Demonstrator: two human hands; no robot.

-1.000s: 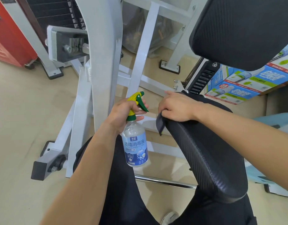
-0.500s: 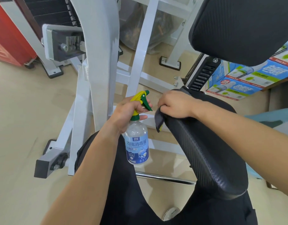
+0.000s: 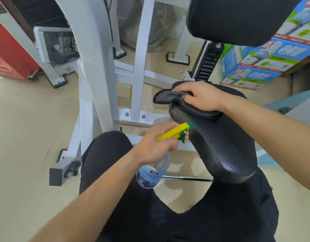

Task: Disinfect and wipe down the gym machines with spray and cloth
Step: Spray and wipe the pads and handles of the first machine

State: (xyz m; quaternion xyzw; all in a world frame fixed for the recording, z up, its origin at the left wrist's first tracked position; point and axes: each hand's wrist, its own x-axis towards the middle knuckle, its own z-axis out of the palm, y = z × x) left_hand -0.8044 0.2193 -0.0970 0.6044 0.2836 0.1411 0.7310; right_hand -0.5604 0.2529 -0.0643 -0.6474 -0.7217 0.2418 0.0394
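Note:
My left hand (image 3: 157, 145) grips the neck of a clear spray bottle (image 3: 151, 173) with a blue label and a yellow-green trigger head. The nozzle lies close against the left side of the black seat pad (image 3: 226, 145). My right hand (image 3: 201, 99) holds a dark grey cloth (image 3: 165, 96) on the far end of that pad, and a flap of cloth hangs off the pad's left edge. A black backrest pad (image 3: 238, 18) stands above and behind the seat.
White machine frame posts (image 3: 93, 58) rise left of the seat, with a foot bracket (image 3: 63, 170) on the beige floor. Blue printed cartons (image 3: 266, 67) are stacked at right. A red cabinet (image 3: 9, 55) stands far left. My black-trousered legs straddle the seat.
The bottle has tipped from upright to slanted, its nozzle brought toward the seat's side. My right hand slid the cloth farther up the pad, and the view shifted lower and closer.

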